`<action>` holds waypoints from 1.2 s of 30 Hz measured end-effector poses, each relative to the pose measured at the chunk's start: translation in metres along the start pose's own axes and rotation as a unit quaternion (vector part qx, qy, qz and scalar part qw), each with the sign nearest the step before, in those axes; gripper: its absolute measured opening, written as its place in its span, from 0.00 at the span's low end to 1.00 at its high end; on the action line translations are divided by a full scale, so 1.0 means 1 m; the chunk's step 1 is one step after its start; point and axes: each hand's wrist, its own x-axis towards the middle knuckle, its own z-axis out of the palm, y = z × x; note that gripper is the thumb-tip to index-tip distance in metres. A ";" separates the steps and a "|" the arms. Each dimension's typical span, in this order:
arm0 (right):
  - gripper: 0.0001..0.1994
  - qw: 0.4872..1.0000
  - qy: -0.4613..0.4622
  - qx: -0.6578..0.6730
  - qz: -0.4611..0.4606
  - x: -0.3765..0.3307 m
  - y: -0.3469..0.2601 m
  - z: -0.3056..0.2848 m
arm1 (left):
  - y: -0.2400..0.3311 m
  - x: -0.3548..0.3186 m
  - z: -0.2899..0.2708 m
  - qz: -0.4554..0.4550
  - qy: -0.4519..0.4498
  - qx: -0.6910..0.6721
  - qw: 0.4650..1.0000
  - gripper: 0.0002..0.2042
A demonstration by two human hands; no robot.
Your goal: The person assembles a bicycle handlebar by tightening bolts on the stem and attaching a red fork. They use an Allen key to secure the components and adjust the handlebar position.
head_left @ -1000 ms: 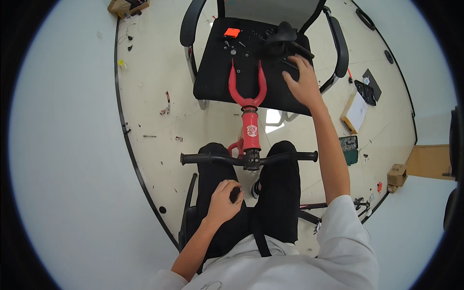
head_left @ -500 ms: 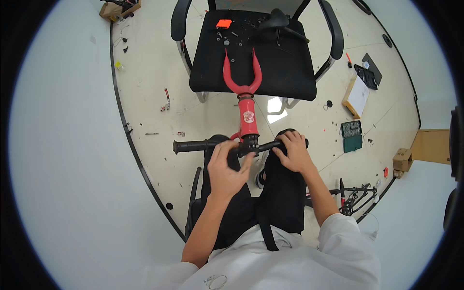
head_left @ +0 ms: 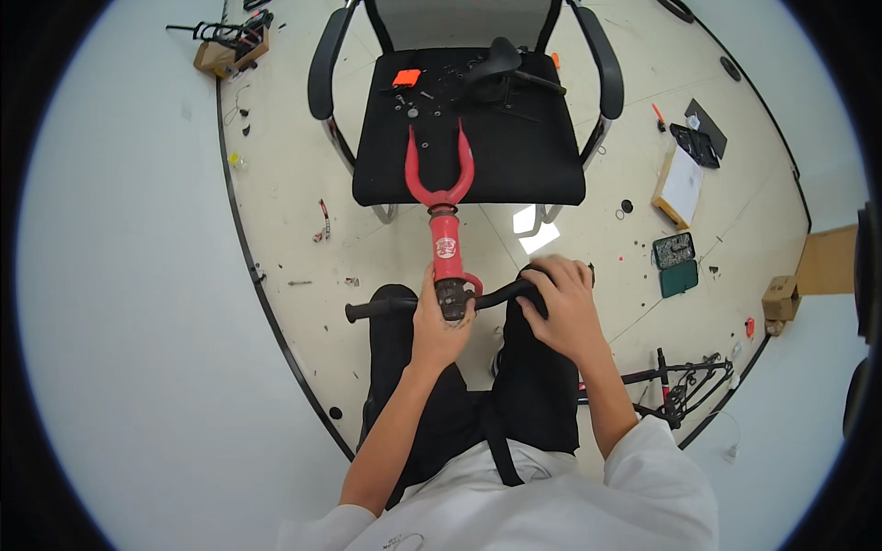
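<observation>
Pale floor runs between two white walls, with a black office chair at the far side, facing the person. Over its seat lies a red fork, prongs pointing away; its red tube comes back to a dark clamp on a black handlebar, above the person's knees. The left hand is wrapped about the clamp, fingers on its left, thumb on its right; whether its palm hides anything I cannot tell. The right hand is curled over the bar's right part, gripping it.

Working at the clamp, I judge, goes best with the right hand bracing the bar against twisting, the clamp turned square to the tube, and pressure put straight along the tube, since the fork could slide on the seat.

Beyond the fork tips lie small metal parts, an orange box and a saddle; a loose ring sits between the prongs, where a shift could knock it off. Well apart on the right floor are an open green case and a black bike frame.
</observation>
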 end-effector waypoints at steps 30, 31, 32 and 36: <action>0.18 0.743 0.019 0.567 0.355 -0.094 -0.014 0.082 | 0.009 0.061 -0.030 -0.231 -0.109 -0.072 0.964 0.21; 0.17 0.716 0.025 0.599 0.357 -0.098 -0.012 0.082 | 0.000 0.062 -0.027 -0.224 -0.102 -0.066 0.967 0.20; 0.16 0.730 0.025 0.589 0.345 -0.098 -0.012 0.081 | -0.004 0.061 -0.026 -0.216 -0.095 -0.060 0.970 0.20; 0.16 0.710 0.033 0.599 0.369 -0.089 -0.005 0.083 | -0.006 0.059 -0.022 -0.182 -0.086 -0.030 0.979 0.26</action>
